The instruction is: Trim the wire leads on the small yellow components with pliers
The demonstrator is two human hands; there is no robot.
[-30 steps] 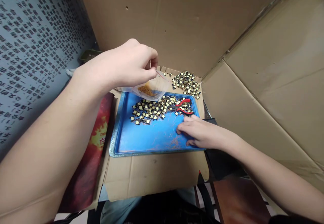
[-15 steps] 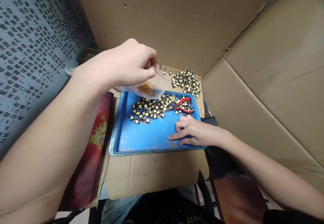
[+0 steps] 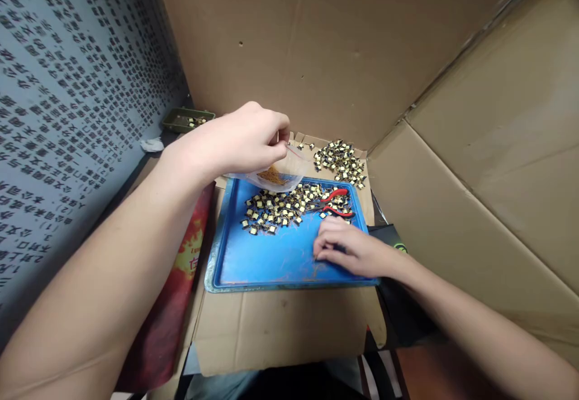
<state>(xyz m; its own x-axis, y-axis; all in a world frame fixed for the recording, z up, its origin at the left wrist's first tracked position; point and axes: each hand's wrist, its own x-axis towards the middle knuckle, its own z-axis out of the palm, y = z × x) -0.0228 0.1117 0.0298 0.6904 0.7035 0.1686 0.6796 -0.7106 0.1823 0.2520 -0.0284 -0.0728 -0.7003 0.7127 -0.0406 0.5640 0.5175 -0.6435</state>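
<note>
The left hand is pinched together on the rim of one small clear bag, holding it above the far left corner of the one blue tray; orange wire scraps sit in the bag's bottom. The right hand lies on the tray's near right floor, fingers curled with their tips down; whether they pinch anything cannot be told. The work looks like gathering fine scraps off the tray, which calls for a precise fingertip pinch on a flat surface. One pair of red-handled pliers lies just beyond that hand. There are two heaps of small yellow-and-black parts, too many to count: one on the tray, one on the cardboard beyond.
</note>
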